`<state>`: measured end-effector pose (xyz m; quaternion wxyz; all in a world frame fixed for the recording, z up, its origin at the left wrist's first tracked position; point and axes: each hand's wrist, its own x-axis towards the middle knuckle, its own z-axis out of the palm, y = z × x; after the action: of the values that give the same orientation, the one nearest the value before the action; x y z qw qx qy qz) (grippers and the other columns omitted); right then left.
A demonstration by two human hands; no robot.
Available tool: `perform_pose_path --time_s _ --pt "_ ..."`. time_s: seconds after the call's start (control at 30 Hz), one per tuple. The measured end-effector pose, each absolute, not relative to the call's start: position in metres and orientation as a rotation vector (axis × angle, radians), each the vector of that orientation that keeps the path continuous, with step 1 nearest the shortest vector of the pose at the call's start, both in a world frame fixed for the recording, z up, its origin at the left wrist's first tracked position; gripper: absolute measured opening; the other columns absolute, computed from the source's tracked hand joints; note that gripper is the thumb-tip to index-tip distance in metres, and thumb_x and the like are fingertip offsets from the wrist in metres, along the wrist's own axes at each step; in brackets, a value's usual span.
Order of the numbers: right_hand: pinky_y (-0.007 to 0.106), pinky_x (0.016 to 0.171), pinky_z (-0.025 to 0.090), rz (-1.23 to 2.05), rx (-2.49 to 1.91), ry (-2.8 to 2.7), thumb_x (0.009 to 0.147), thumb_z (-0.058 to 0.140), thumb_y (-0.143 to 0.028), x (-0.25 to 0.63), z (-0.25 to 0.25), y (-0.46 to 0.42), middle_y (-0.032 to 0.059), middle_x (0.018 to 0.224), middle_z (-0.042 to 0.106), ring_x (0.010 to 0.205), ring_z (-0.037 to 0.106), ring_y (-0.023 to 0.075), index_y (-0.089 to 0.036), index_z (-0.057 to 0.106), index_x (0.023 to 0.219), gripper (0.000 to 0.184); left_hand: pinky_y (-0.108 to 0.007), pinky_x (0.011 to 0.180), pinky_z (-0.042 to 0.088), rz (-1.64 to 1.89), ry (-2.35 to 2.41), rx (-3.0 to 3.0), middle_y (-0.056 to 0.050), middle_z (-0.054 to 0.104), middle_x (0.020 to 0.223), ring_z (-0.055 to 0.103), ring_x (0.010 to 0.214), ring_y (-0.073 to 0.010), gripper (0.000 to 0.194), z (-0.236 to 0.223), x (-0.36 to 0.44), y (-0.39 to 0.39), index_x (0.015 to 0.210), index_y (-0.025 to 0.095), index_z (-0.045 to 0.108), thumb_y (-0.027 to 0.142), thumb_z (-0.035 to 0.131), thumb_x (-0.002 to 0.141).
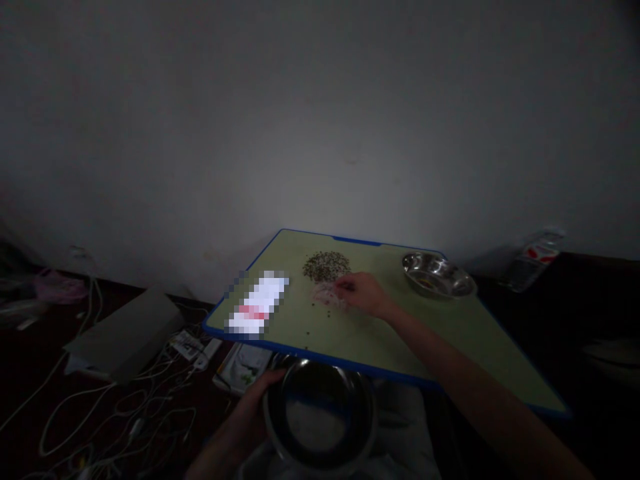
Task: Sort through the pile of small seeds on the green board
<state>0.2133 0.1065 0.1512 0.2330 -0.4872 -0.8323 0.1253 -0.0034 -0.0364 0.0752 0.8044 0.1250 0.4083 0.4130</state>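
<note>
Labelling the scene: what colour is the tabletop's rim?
Blue: the rim frames the pale yellow-green tabletop. Shows best in the head view.

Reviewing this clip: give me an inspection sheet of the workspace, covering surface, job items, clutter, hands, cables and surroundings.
Surface: pale green tabletop, blue-edged.
Job items: pile of small dark pieces; pinkish material just nearer the wearer; metal bowl on the tabletop's right.
Clutter: bright pixelated patch, tabletop left; pink bag, far left.
Hands: left hand holds a second bowl below the near edge; right hand at the pinkish material, grip unclear.
Cables: pale cables, tangled, lower left.
Surroundings: plain wall behind; dim light.
</note>
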Motion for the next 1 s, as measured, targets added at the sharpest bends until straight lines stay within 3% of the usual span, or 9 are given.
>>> perform_pose_path --time_s 0.53,1.0 --pt "0.021 0.061 0.041 0.406 -1.271 -2.343 0.07 0.054 -0.021 0.21 0.141 0.111 0.0018 0.074 0.068 0.065 0.06 0.0128 -0.019 0.069 0.08 0.018 -0.029 0.07 0.045 0.92 0.95 0.242 -0.004 0.071 0.059 0.065 0.062 -0.0186 0.017 0.073 -0.008 -0.032 0.064 0.013 0.068 0.024 0.056 0.069" --pt "0.019 0.052 0.035 0.497 -1.18 -2.397 0.071 0.054 -0.021 0.204 0.143 0.097 0.0003 0.061 0.064 0.054 0.053 0.0095 -0.018 0.07 0.077 0.018 -0.03 0.075 0.045 0.885 1.002 0.17 -0.005 0.072 0.061 0.066 0.067 -0.0208 0.014 0.076 -0.009 -0.031 0.067 0.013 0.067 0.024 0.057 0.068"
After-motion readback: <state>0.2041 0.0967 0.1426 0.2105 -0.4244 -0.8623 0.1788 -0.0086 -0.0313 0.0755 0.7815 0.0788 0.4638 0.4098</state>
